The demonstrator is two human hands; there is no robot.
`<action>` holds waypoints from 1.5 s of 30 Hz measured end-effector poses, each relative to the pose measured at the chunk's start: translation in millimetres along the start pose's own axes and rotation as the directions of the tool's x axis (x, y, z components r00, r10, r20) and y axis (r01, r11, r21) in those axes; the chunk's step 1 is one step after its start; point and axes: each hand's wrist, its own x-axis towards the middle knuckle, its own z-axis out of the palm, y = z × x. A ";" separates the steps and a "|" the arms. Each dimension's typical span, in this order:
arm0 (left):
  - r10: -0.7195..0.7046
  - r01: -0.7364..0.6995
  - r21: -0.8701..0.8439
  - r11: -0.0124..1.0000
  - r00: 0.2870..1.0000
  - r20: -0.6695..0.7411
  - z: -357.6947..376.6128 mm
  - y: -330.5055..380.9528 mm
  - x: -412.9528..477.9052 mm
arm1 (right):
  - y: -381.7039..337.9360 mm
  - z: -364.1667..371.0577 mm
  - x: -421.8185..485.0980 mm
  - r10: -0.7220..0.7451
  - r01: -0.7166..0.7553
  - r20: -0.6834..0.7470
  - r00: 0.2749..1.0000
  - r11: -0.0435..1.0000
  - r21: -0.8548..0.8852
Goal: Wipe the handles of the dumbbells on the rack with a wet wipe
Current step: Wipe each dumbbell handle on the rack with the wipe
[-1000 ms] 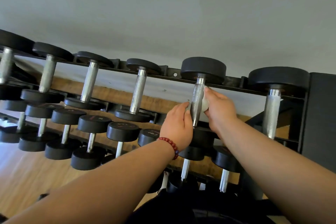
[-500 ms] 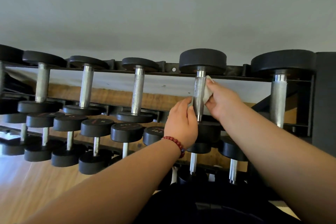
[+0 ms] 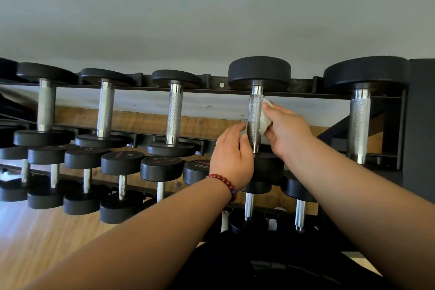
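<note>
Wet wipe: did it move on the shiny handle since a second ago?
Yes. The wet wipe slid up the handle, toward the far weight plate at the back of the rack.

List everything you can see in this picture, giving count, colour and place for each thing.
top-tier dumbbells: five in full view, black heads and silver handles, along the upper rail
lower dumbbells: several, black, on the tiers below
rack: one, black, across the middle
wet wipe: one, white, against the right side of the fourth handle
wall: grey, behind the rack
floor: wood, lower left
bracelet: one, red beads, on the left wrist
left hand: at that handle's left side
right hand: holds the wipe against the handle
</note>
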 end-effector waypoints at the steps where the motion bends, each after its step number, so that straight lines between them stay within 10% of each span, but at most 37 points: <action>1: -0.002 0.002 -0.001 1.000 1.000 0.002 0.0 0.1 -0.2 | -6.3 3.4 3.4 0.010 -0.011 0.005 1.000 0.999 0.040; 35: -0.018 0.018 -0.043 0.999 1.000 -0.010 -0.6 1.4 -4.1 | -18.6 6.3 0.3 0.035 -0.036 0.025 0.999 0.999 0.036; 45: -0.021 0.020 -0.048 0.999 1.000 -0.012 0.6 0.2 -3.8 | 0.5 -20.4 -8.2 -0.049 0.087 0.130 0.990 0.950 -0.299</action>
